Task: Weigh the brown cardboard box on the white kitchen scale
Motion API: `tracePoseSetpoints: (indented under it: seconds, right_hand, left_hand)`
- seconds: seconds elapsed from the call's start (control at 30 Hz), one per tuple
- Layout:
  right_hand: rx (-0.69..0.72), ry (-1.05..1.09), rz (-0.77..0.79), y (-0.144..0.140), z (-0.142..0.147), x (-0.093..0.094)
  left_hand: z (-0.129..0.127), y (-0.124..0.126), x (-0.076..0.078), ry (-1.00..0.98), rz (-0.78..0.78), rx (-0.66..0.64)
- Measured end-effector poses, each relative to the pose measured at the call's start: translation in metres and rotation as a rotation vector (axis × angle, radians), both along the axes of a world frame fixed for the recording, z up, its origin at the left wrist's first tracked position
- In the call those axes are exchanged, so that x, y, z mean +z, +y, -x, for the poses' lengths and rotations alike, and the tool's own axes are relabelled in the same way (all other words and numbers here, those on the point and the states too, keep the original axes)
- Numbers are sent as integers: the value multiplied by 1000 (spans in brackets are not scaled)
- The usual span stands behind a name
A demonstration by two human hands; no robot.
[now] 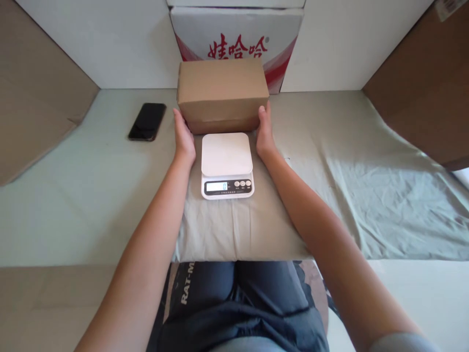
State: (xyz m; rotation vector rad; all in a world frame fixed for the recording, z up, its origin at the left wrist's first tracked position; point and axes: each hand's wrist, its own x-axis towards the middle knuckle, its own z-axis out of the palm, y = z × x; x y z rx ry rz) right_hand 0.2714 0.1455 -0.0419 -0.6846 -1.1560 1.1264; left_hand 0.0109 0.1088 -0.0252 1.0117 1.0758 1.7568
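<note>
A closed brown cardboard box (pixel 223 90) is gripped from both sides behind the kitchen scale. My left hand (pixel 183 137) presses on its left side, and my right hand (pixel 265 129) holds the right side with the thumb on the front face. Whether the box rests on the cloth or is slightly raised, I cannot tell. Just in front of it stands a white digital scale (pixel 227 155), its plate bare and its lit display reading 0. Most of the fingers of both hands are hidden along the sides of the box.
A black smartphone (pixel 147 122) lies left of the box. Behind stands a white carton with red lettering (pixel 238 34). Large cardboard panels (pixel 32 98) border the left side, with another brown panel (pixel 425 88) at the right. A pale green cloth (pixel 366 195) covers the table, wrinkled at right.
</note>
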Motion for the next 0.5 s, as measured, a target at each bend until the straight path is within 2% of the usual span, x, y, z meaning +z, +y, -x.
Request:
tracePoseSetpoints:
  seconds: [0.23,0.5]
  right_hand:
    - [-57,-97,72,-6,2,13]
    - [-81,-158,121,-4,-3,13]
  left_hand:
    - [-5,-4,3,21,43,8]
    - [-3,15,-13,-55,16,16]
